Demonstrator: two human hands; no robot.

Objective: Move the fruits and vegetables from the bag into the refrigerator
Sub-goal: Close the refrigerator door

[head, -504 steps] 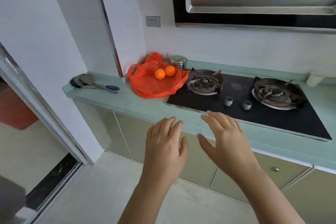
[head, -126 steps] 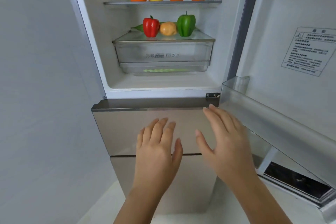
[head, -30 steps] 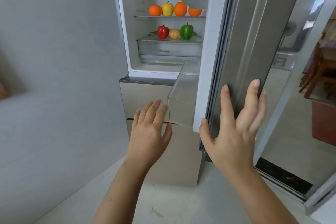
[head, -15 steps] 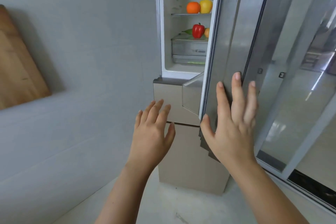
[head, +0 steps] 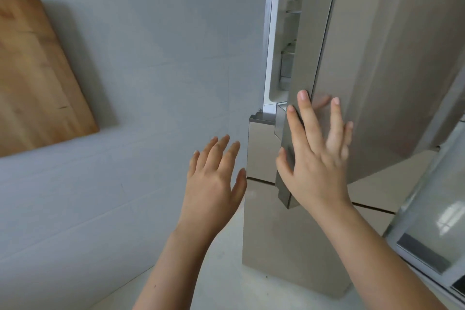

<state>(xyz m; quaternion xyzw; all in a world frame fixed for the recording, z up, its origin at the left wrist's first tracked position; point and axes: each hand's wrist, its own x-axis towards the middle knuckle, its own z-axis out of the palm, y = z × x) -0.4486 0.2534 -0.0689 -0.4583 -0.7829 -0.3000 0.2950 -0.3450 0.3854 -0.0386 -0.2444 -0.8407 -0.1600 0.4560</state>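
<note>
- Refrigerator (head: 377,63) door, head view: it stood nearly shut, a narrow gap of lit interior showing along its left edge, its long axis upright
- Right hand (head: 314,158) lay flat and spread on the door's face just right of that edge, gripping nothing
- Left hand (head: 214,178) hovered open and empty, left of the door, apart from it
- Right hand was the nearer; no fruit, vegetables or bag could be seen

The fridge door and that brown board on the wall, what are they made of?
The door looks like brushed metal, beige and satiny: it faintly mirrors the right hand pressed on it. It could be coated steel. The board looks like bare wood, with visible grain and a matte face.
</note>
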